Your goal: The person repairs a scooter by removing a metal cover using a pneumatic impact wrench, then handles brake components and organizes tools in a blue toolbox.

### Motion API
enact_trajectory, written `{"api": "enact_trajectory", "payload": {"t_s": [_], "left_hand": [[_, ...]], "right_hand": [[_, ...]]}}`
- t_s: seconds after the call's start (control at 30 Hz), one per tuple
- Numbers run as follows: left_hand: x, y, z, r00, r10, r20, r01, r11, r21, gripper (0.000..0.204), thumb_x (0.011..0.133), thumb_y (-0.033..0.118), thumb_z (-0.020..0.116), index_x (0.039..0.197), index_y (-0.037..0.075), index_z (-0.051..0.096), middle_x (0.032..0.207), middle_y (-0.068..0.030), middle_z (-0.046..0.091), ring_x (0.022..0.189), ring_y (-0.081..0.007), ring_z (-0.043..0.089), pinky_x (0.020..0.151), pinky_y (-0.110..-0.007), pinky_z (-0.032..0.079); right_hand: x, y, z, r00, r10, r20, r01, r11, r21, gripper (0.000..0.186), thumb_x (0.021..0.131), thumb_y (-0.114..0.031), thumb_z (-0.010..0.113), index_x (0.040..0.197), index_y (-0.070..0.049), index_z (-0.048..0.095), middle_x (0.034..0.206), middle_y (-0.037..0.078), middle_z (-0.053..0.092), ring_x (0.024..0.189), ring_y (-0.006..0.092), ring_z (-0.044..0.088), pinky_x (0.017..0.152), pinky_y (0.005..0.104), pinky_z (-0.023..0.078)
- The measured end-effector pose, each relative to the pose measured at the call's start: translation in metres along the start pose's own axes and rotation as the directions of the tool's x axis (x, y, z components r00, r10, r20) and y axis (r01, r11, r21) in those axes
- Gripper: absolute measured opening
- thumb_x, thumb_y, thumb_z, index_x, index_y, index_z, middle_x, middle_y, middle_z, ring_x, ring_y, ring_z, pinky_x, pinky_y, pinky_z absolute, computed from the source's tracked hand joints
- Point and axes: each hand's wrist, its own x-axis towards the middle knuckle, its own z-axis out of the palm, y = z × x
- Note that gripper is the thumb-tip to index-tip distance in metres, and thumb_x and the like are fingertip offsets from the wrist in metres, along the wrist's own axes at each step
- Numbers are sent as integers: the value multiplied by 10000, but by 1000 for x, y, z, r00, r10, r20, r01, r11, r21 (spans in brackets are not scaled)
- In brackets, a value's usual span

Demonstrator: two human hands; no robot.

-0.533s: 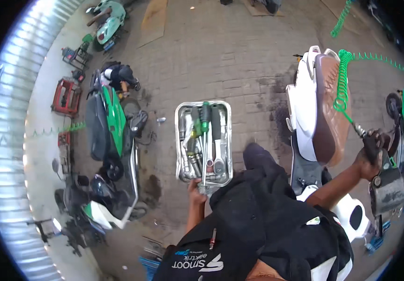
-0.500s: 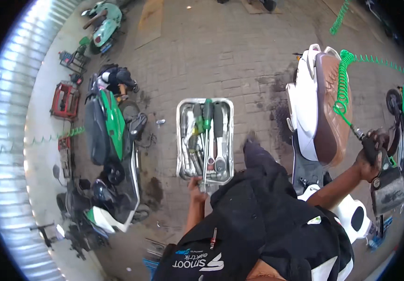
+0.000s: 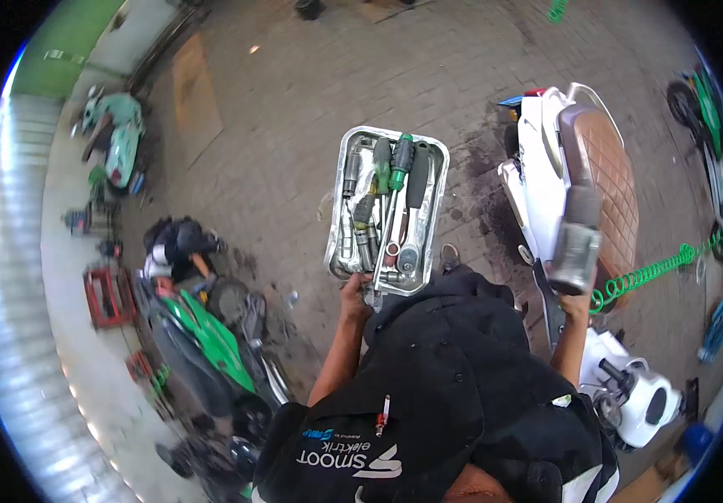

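Change noted: against the view half a second earlier, the metal tray [image 3: 338,220] sits higher and further forward in the picture, and the air tool [image 3: 577,239] has been raised from low beside the scooter to a position over the seat; it is motion-blurred. Judged from this, both items are being carried away from the earlier spot rather than set down.

Left hand [image 3: 355,289]: closed on the near rim of the tray, fingers wrapped at the lower edge; the tray is held out level above the brick paving [image 3: 294,109].

Tray contents: green-handled screwdrivers [image 3: 401,159], a black-handled tool, several sockets and a ring spanner [image 3: 407,251], lying lengthwise and loosely packed.

Right hand [image 3: 573,303]: mostly hidden beneath the air tool, but a closed grip around its lower end is indicated. A green coiled hose [image 3: 655,270] trails from below the tool toward the right.

Surroundings: a white scooter [image 3: 537,168] with a brown quilted seat [image 3: 608,172] just beside the right hand; a green scooter [image 3: 210,335] well apart at the left, with another person [image 3: 175,247] crouched near it.
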Motion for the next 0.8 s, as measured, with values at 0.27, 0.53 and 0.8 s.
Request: {"api": "enact_trajectory", "payload": {"t_s": [0.27,0.53,0.8], "left_hand": [[148,117,13,958,-274,90,216,887,408,206,804,188,631,908,11,656,785,-80,651,638,-192,602,567,-314,494],[239,210,10,872,-489,-9,338,590,733,234,774,152,654,935,-17,668,839,-93,647,703,-206,619,614,-322,503],[282,261,50,794,-607,32,246,369,896,201,788,134,636,908,-27,651,776,-94,650,583,-181,601,523,-284,487]], "right_hand": [[-30,-83,157,925,358,125,-228,788,-572,651,571,-109,682,1210,-31,577,937,267,647,929,465,615,791,506,488],[-118,-26,312,672,733,105,-492,548,-677,692,622,-156,640,1308,-123,553,1040,217,678,1004,411,630,878,507,497],[-147,-27,419,278,954,-111,-860,196,-471,616,650,-204,696,1243,-86,583,1092,204,687,1042,369,649,913,459,517]]}}
